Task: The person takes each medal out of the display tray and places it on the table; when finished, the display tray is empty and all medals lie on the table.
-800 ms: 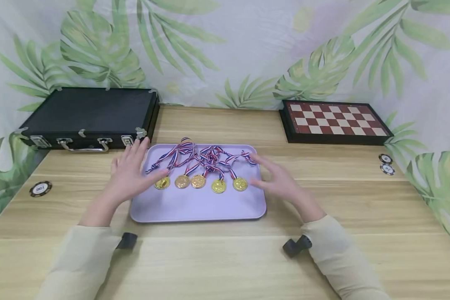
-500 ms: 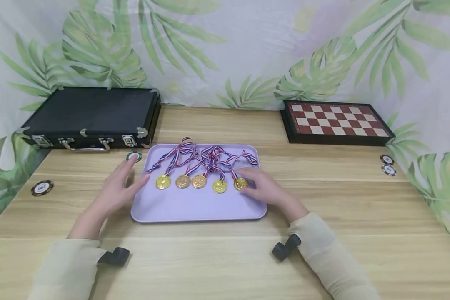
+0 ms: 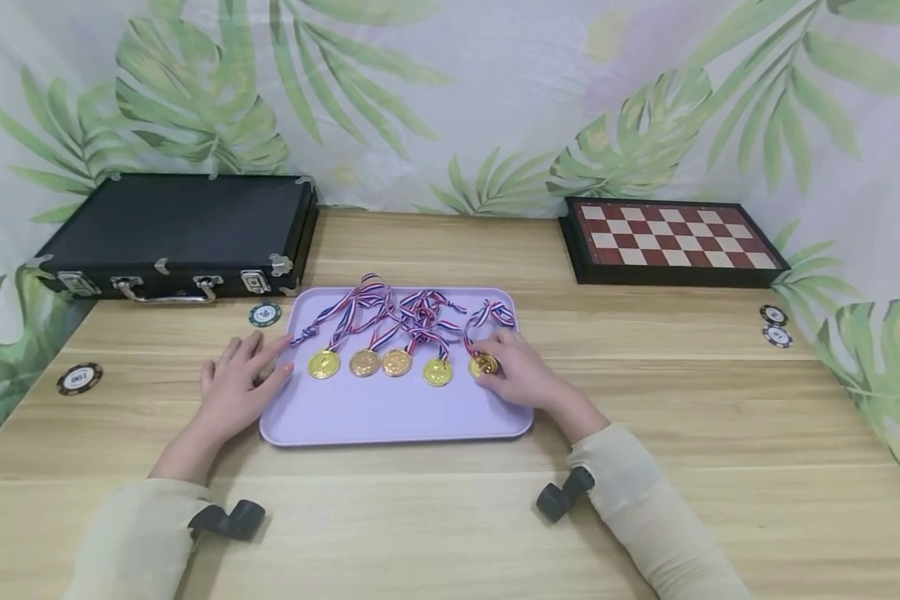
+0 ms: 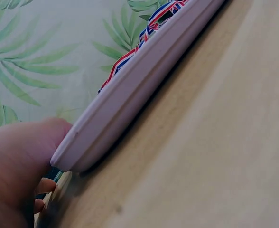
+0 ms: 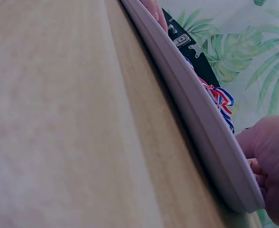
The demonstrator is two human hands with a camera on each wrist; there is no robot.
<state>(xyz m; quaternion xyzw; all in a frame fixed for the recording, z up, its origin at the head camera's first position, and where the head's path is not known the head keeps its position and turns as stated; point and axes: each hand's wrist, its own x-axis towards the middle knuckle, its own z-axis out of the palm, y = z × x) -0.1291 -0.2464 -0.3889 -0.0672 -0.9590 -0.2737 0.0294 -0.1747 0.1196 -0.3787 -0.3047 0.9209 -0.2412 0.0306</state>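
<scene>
In the head view several gold and bronze-toned medals with red, white and blue ribbons [image 3: 423, 310] lie in a row on a lilac tray [image 3: 390, 421]. My right hand [image 3: 521, 371] reaches over the tray's right rim and pinches the rightmost gold medal [image 3: 484, 365] between thumb and fingers. At the left rim my left hand [image 3: 232, 392] rests with its fingers spread and fairly straight, thumb and forefinger touching the tray's edge. The left wrist view shows the thumb [image 4: 54, 130] against the rim. In the right wrist view the tray wall hides the medals.
A black case [image 3: 180, 225] with metal latches stands at the back left. At the back right lies a chessboard box [image 3: 671, 242]. Poker chips are on the wood table: one [image 3: 79, 379] far left, one [image 3: 265, 314] before the case, two [image 3: 776, 325] far right.
My right hand came inward onto the rightmost medal, which has shifted slightly right with its ribbon. My left hand drew back from over the tray, then settled against its left edge.
</scene>
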